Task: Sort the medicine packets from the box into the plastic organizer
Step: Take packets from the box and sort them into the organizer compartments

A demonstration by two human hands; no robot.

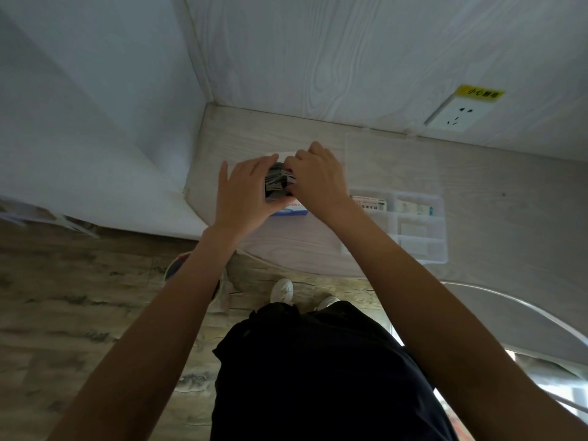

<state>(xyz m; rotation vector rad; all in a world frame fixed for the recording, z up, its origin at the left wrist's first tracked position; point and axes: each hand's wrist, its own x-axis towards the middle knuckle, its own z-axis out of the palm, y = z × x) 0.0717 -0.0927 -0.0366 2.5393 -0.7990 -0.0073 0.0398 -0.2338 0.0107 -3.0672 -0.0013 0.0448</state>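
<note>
A white and blue medicine box (291, 211) lies on the pale wooden table, mostly covered by my hands. A stack of silvery dark medicine packets (276, 183) sits above the box, held between both hands. My left hand (243, 192) holds the stack from the left, and my right hand (318, 175) grips it from the right with curled fingers. The clear plastic organizer (436, 224) lies open to the right, its lid (381, 154) folded back toward the wall. Two small medicine cartons (372, 202) (413, 207) rest in its far compartments.
A wall socket (458, 114) with a yellow label sits on the wall behind the organizer. The table ends at a corner wall on the left. A clear chair back (509, 316) stands at the lower right. My shoes (283, 291) stand on the wooden floor below.
</note>
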